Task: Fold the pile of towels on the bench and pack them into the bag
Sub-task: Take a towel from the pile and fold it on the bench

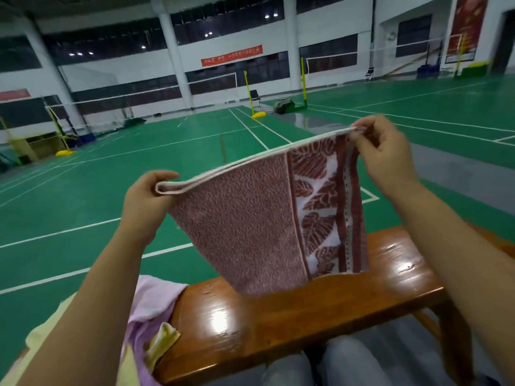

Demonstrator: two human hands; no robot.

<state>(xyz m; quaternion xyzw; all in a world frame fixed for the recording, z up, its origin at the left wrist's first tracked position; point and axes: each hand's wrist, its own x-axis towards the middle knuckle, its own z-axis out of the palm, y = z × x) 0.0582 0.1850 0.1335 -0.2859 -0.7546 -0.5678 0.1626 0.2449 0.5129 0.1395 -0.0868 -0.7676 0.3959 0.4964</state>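
I've got the red leaf-pattern towel (250,218) up over the counter (306,316), left hand (145,201) and right hand (381,151) each pinching a top corner so it hangs flat for folding. Unfolded pile (150,307) waits at my left.

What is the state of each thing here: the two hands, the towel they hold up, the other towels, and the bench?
left hand: pinches the towel's top left corner.
right hand: pinches the top right corner.
red patterned towel: held up, stretched between both hands, hanging above the bench, seemingly doubled.
pink and yellow towels: crumpled in a pile at the bench's left end, not yet folded.
bench: glossy wood, bare in the middle.
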